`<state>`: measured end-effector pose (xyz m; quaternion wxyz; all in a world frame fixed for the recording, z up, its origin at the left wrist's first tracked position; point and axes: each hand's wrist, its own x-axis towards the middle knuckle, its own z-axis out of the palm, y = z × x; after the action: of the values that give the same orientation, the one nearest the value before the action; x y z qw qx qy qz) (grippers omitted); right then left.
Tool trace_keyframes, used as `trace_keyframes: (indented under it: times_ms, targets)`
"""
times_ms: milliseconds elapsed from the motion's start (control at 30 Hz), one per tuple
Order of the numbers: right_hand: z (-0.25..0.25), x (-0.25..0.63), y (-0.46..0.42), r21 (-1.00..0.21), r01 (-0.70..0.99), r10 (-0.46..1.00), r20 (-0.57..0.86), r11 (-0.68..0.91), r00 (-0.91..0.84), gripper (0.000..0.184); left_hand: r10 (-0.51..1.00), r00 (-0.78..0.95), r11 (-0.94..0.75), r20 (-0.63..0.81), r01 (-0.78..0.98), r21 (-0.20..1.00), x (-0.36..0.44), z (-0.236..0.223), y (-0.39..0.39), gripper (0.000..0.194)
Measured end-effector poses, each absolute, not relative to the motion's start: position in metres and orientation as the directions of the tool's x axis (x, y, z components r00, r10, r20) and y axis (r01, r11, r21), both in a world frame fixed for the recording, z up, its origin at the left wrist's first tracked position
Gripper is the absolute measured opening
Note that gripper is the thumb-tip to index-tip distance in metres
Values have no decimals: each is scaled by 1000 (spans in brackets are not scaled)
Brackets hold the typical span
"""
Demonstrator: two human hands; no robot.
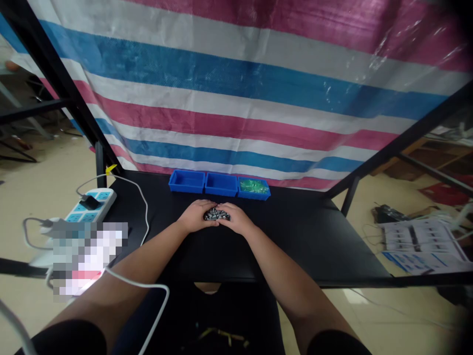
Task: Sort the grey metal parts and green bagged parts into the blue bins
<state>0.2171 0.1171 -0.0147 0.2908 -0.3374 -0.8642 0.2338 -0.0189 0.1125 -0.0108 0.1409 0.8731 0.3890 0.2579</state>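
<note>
Both forearms reached over the black table (310, 236), where the left hand (195, 216) and right hand (238, 218) curved, half-open, around a pile of small metal parts (217, 214). Three blue bins (221, 185) stood beyond, the right one holding green pieces (254, 186).

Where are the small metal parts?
In the head view, the metal parts lie centrally on the table, cupped between left hand and right hand, in front of the middle blue tray.
</note>
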Motion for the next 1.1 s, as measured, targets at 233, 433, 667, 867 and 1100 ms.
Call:
trace_keyframes:
  times_ms: [233, 433, 667, 867, 1100]
  targets:
    - [-10, 215, 115, -560, 479, 718, 355, 676, -599, 38, 765, 546, -644, 342, 624, 444, -20, -13, 113, 66]
    - [-11, 215, 113, -510, 537, 733, 356, 672, -580, 35, 778, 511, -627, 364, 600, 497, -24, -13, 112, 48]
    - [-14, 217, 116, -527, 538, 747, 369, 659, -553, 30, 824, 413, -566, 387, 572, 594, -26, -16, 113, 29]
    - [-13, 216, 114, -531, 535, 751, 395, 657, -529, 27, 889, 281, -457, 361, 545, 703, -30, -18, 114, 24]
    - [-19, 219, 116, -509, 605, 791, 407, 612, -457, 27, 918, 175, -387, 357, 599, 701, -31, -17, 114, 30]
